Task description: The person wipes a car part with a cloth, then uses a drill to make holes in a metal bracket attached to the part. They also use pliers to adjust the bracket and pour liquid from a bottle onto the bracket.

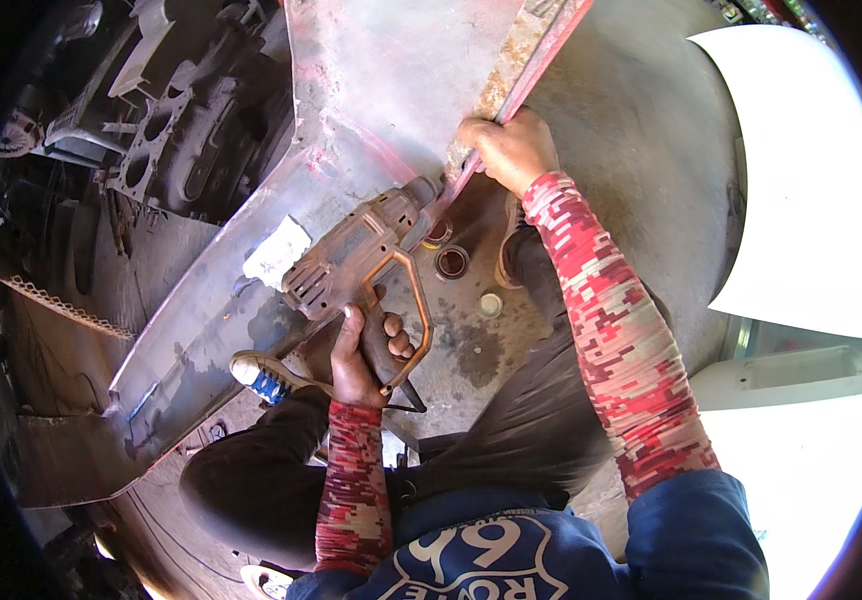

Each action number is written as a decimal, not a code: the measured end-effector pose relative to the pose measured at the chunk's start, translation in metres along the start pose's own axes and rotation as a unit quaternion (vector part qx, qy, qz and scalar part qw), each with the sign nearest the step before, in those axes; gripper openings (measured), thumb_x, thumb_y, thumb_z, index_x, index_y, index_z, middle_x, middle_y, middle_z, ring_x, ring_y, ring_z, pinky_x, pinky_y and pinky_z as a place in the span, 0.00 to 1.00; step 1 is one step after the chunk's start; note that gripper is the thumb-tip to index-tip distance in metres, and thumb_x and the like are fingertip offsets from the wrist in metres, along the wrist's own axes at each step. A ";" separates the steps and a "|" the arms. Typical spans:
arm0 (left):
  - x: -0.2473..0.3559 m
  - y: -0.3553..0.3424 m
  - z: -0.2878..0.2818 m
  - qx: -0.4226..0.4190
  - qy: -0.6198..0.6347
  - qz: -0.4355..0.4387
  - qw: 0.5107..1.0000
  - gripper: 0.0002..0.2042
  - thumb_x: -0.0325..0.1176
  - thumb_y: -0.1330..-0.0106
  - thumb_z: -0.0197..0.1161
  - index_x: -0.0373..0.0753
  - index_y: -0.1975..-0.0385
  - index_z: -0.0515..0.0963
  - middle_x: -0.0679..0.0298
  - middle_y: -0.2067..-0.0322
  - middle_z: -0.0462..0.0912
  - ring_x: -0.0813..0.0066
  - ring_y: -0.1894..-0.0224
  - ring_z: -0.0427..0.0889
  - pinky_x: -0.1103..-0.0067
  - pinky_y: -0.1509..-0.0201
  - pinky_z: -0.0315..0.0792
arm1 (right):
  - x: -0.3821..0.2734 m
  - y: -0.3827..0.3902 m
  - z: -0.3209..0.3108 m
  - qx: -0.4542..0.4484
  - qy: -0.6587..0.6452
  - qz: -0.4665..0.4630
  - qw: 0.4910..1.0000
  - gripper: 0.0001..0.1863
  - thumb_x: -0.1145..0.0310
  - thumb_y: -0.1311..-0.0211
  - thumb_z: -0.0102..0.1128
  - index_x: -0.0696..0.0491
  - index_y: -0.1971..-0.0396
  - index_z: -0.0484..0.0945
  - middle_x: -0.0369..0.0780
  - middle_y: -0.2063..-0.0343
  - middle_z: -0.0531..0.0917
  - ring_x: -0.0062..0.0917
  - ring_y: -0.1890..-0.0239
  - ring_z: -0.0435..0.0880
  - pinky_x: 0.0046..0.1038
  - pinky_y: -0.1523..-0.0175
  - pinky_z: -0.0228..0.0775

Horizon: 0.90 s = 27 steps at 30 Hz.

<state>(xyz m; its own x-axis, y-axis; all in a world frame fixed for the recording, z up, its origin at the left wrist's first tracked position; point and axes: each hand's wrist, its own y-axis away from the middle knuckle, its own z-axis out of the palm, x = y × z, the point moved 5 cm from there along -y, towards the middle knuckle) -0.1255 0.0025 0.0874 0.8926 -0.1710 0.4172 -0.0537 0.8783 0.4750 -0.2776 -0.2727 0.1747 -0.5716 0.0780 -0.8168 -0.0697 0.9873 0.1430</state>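
Note:
My left hand [355,368] is wrapped round the handle of a dusty heat gun [353,252], which has an orange guard loop and a black cord. Its nozzle points up and to the right, close against the edge of a large curved metal car panel [376,85], possibly a fender. Bare grey metal, pink-red paint traces and rust show on that panel. My right hand [513,150] is closed over the panel's rusty, red-edged flange, just beyond the nozzle. The fingers under the flange are partly hidden. A whitish patch [278,252] sits on the panel beside the gun.
Small open tins [451,263] and a pale round lid [490,305] lie on the stained concrete floor [641,120] below the panel. Dirty engine parts [166,140] are heaped at the left. A white body panel [806,180] stands at the right, near my right arm.

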 end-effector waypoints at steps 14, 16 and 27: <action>0.000 0.000 -0.001 -0.002 0.009 -0.006 1.000 0.30 0.58 0.25 0.55 0.41 0.34 0.67 0.63 0.68 0.73 0.72 0.72 0.71 0.73 0.66 0.68 | 0.002 -0.002 0.001 0.033 -0.021 -0.010 0.999 0.22 0.52 0.49 0.63 0.60 0.72 0.84 0.57 0.71 0.85 0.52 0.60 0.86 0.41 0.50 0.78; 0.000 0.000 -0.001 -0.001 0.013 -0.007 1.000 0.30 0.58 0.25 0.55 0.41 0.35 0.67 0.63 0.68 0.74 0.72 0.72 0.71 0.73 0.66 0.69 | 0.004 -0.001 0.001 0.020 -0.024 -0.006 0.999 0.21 0.52 0.47 0.62 0.58 0.72 0.84 0.55 0.72 0.86 0.51 0.61 0.86 0.41 0.51 0.78; 0.001 0.000 -0.003 -0.005 0.024 -0.009 1.000 0.27 0.56 0.25 0.57 0.43 0.37 0.70 0.62 0.68 0.74 0.70 0.72 0.72 0.73 0.66 0.69 | 0.001 -0.003 0.006 0.015 -0.008 -0.159 0.987 0.16 0.54 0.41 0.61 0.53 0.74 0.83 0.48 0.72 0.87 0.43 0.66 0.86 0.39 0.55 0.78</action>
<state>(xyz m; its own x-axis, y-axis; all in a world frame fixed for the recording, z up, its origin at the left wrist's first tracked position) -0.1238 0.0032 0.0855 0.9139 -0.1653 0.3709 -0.0335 0.8796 0.4746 -0.2731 -0.2749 0.1704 -0.5115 -0.2355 -0.8264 -0.2200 0.9655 -0.1391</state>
